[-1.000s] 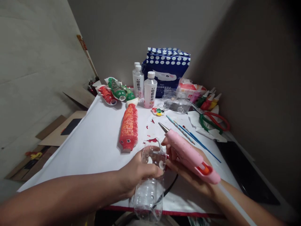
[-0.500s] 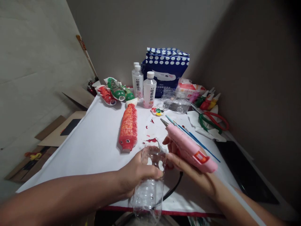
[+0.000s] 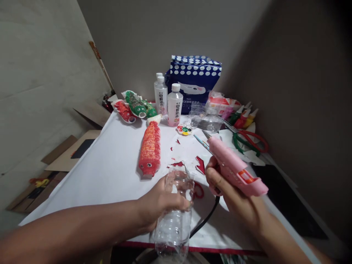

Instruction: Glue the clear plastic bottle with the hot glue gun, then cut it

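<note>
Low in the head view, my left hand point(image 3: 165, 200) is closed around a clear plastic bottle point(image 3: 172, 227) whose cut end points away from me. Two small white pieces show on the bottle near my thumb. My right hand point(image 3: 224, 179) grips a pink glue gun point(image 3: 231, 163), its metal nozzle aimed forward and to the left, apart from the bottle. Red-handled scissors point(image 3: 198, 190) lie partly hidden behind the bottle. Beyond my left hand rests a red and orange painted fish point(image 3: 150, 150) with eyes.
Smaller painted fish point(image 3: 134, 104), labelled bottles point(image 3: 175, 106), a blue bag point(image 3: 195, 73) and a paint palette point(image 3: 184, 129) stand at the back. Larger scissors point(image 3: 249, 141), paint bottles point(image 3: 243, 119) and a black panel point(image 3: 286, 201) are on the right. A black cord point(image 3: 206, 220) hangs from the glue gun.
My right hand has moved right with the glue gun, away from the bottle's cut end. More of the scissors and a red scrap now show. My left hand stays in place.
</note>
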The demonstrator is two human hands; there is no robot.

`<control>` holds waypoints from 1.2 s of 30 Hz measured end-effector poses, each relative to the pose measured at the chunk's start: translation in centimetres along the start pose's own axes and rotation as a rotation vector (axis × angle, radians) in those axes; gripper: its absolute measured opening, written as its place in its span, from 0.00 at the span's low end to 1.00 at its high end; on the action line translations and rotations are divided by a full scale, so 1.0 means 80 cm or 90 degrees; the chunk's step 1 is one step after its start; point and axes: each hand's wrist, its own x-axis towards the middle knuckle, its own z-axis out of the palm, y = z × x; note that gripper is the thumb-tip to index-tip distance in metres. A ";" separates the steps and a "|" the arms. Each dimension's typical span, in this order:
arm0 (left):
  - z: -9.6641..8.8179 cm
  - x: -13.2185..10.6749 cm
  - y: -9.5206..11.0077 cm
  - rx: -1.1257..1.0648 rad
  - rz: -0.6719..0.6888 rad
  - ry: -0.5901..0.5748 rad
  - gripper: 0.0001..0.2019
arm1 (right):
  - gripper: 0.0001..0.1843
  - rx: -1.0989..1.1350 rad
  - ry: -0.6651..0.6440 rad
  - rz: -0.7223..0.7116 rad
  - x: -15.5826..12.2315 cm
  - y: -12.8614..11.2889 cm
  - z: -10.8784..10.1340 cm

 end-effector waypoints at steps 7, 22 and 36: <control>-0.002 0.004 -0.005 -0.010 0.048 -0.071 0.22 | 0.24 -0.066 -0.076 -0.079 -0.003 0.018 0.013; -0.004 0.002 -0.007 -0.002 0.047 -0.065 0.24 | 0.16 0.078 -0.131 -0.005 -0.001 0.014 0.015; -0.015 0.008 -0.005 -0.002 0.021 -0.196 0.24 | 0.21 0.077 -0.168 -0.022 0.004 0.023 -0.001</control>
